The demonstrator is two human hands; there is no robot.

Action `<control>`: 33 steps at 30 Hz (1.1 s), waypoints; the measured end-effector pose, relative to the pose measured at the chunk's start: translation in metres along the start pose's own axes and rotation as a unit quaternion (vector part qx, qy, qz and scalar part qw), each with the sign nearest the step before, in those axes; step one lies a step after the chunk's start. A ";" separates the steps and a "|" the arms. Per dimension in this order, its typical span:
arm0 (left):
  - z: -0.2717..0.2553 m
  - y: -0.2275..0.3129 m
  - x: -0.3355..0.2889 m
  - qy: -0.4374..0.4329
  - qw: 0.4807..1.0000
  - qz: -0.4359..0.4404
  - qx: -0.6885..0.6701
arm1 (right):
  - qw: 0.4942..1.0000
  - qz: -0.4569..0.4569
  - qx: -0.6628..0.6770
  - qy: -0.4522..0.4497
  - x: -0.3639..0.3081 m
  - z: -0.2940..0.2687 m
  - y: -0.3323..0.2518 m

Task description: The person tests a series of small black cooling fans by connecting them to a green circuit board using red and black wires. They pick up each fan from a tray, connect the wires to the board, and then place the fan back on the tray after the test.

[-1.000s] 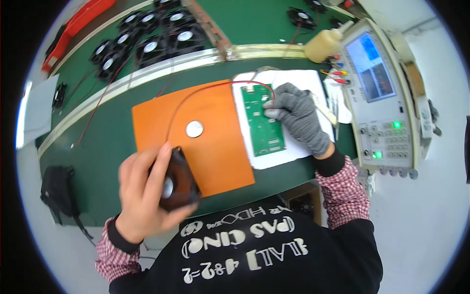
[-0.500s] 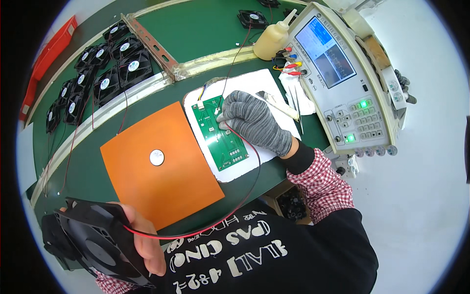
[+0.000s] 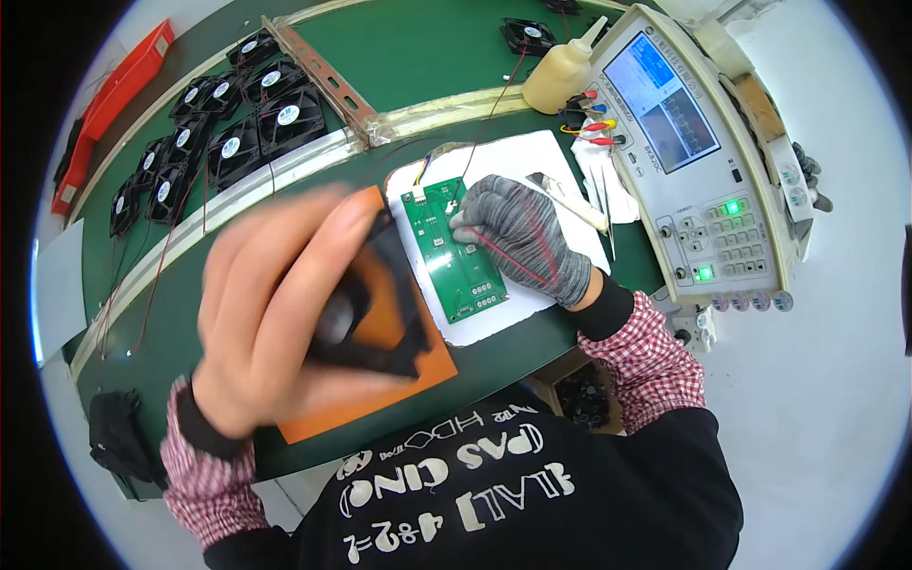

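Observation:
A black square cooling fan is in my bare left hand, tilted above the orange mat; both hand and fan are smeared by motion. My right hand, in a grey knit glove, rests over the right side of a green circuit board. Its thumb and forefinger pinch the end of a red fan wire, which crosses the glove. The fingers hide the wire's tip. Beneath the board lies a white pad. A small white connector sits by the fingertips.
At the right stands a tester with a lit screen and clip leads. Beside it are a squeeze bottle and tweezers. Several black fans lie far left, near a metal strip and a red tray.
My left hand has swung up and right with the fan, from the lower left to over the orange mat, hiding its white disc. The right hand keeps its pinch at the board.

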State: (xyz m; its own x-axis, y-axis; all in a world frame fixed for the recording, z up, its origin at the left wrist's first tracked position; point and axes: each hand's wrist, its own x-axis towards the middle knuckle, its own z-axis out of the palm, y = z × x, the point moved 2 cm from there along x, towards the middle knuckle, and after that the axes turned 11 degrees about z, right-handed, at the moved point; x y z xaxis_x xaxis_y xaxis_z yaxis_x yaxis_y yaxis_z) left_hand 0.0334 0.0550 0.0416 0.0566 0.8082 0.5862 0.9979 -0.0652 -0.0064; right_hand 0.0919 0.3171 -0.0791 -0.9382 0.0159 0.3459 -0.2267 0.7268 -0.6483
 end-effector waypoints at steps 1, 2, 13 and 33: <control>0.009 -0.019 0.013 0.034 0.998 0.050 -0.006 | 0.995 0.033 0.087 0.028 0.001 0.001 -0.008; 0.015 -0.033 0.029 0.077 0.993 0.068 0.056 | 0.993 0.060 0.099 0.027 0.003 0.004 -0.011; 0.163 -0.094 0.066 -0.092 0.987 -0.130 -0.017 | 0.979 0.155 0.122 0.044 0.002 0.001 -0.004; 0.047 -0.207 -0.032 -0.225 0.926 -0.275 0.131 | 0.998 0.049 0.018 0.045 0.006 -0.003 -0.017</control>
State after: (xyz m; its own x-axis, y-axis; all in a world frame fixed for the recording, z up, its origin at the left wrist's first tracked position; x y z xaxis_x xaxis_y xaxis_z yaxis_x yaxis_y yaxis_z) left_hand -0.1738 0.0703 -0.0136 -0.5131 0.8426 0.1635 0.8501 0.5252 -0.0383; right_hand 0.0914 0.3071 -0.0640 -0.9292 0.1495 0.3379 -0.1447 0.6941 -0.7052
